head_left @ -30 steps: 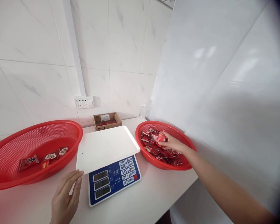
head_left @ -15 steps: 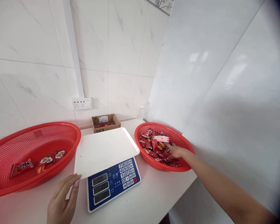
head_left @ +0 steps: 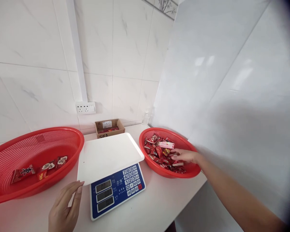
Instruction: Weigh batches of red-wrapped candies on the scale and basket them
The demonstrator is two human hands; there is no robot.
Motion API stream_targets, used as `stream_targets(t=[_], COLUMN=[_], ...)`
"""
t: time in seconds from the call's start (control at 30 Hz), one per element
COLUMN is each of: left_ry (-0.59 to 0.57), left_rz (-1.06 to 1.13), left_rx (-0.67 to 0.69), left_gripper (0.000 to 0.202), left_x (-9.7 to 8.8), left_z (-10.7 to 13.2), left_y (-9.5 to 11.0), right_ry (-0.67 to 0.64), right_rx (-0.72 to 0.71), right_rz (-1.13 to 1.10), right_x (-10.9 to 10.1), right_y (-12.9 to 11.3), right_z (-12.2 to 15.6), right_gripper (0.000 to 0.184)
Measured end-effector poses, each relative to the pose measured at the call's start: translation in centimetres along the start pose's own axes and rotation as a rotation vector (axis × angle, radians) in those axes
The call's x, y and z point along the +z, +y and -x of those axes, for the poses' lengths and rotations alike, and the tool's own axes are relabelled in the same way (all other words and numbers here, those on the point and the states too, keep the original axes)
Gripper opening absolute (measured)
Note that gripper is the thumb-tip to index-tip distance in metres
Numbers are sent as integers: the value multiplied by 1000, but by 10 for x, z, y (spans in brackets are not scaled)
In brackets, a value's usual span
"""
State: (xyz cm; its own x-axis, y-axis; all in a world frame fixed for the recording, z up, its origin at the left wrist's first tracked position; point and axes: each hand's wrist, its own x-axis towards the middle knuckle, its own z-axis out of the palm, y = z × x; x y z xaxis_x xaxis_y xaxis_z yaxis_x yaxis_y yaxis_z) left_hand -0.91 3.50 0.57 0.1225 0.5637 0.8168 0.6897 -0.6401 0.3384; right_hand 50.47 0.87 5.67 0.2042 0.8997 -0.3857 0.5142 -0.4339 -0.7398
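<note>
My left hand (head_left: 64, 206) is at the near left corner of the scale's white tray (head_left: 111, 154), its thumb and forefinger closed on the edge. Below the tray, the scale's blue panel (head_left: 118, 190) has number keys and three displays. Over on the right, my right hand (head_left: 185, 157) reaches into a red plastic basket (head_left: 168, 130) heaped with red-wrapped candies (head_left: 157, 156). Its fingers curl around a small reddish wrapped candy (head_left: 176, 162), only partly visible. A pink-and-white packet (head_left: 166, 144) lies on top of the heap, just beyond the fingertips.
A larger red basket (head_left: 50, 129) at the left contains several red packets (head_left: 48, 166). Behind the scale is a small cardboard box (head_left: 110, 128) with red packets inside. A clear plastic bottle (head_left: 145, 117) stands in the corner by the tiled wall, near a power socket (head_left: 85, 108).
My right hand has drawn slightly back toward the right within the basket, its fingers lifting and turning among the candies. My left hand stays at the tray's corner.
</note>
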Motion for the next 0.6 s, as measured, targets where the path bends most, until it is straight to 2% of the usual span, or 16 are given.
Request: stream_targets(t=[0.1,0.17,0.23,0.4,0.6], left_ry=[1,-8,-9,7,23], left_rz=[6,10,5,-15,3], left_rx=[-12,-21,-16,2,7], left_gripper=[17,17,17,17,16], left_x=[0,0,0,-3,-5], left_z=[0,0,0,-1,-3], left_y=[-2,-2,-3,-2,-1], right_ry=[28,75,129,114,220], right_rx=[55,94,86,-35,-61], right_rz=[301,515,595,498,101], right_x=[15,26,32,22,5], right_y=[1,0,-2,-11,-23], right_z=[-3,-6,-7,-1,11], right_gripper=[94,109,106,69,72])
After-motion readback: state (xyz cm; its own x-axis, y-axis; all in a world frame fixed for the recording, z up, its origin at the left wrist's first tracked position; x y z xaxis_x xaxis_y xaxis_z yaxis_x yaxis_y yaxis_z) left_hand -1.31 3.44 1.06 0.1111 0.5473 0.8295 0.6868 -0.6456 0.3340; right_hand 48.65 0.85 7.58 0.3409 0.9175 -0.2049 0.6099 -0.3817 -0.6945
